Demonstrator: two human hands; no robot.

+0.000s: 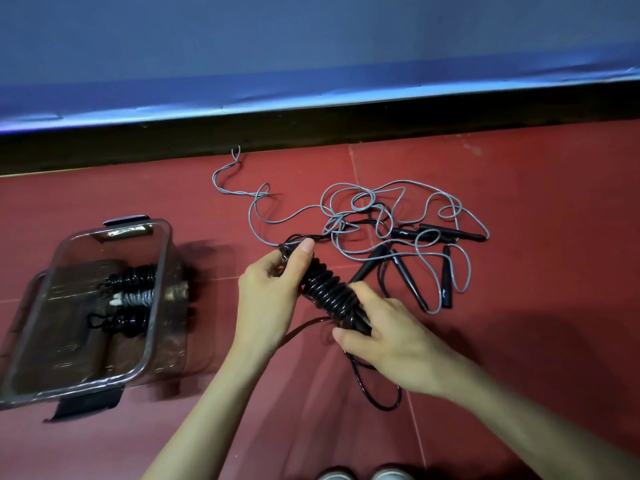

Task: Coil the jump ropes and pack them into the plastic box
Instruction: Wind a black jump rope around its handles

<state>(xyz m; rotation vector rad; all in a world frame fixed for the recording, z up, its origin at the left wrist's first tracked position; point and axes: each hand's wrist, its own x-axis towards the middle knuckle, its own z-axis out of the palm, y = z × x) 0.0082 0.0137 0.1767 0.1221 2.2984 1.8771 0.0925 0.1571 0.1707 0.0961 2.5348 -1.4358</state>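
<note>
A black jump rope (329,289) is wound in tight turns into a bundle, held over the red floor. My left hand (273,289) grips the bundle's upper end, thumb along it. My right hand (381,334) grips the lower end; a loose black tail (377,393) loops on the floor below. The clear plastic box (31,344) stands open at the left with three coiled ropes inside: black (133,275), grey (136,297) and black (121,322). Loose grey rope (360,202) lies tangled with several black handles (446,282) to the right.
A dark baseboard (311,133) and a blue wall padding (311,46) run across the back. A strand of the grey rope reaches the baseboard (235,157). The tips of two shoes (360,474) show at the bottom edge.
</note>
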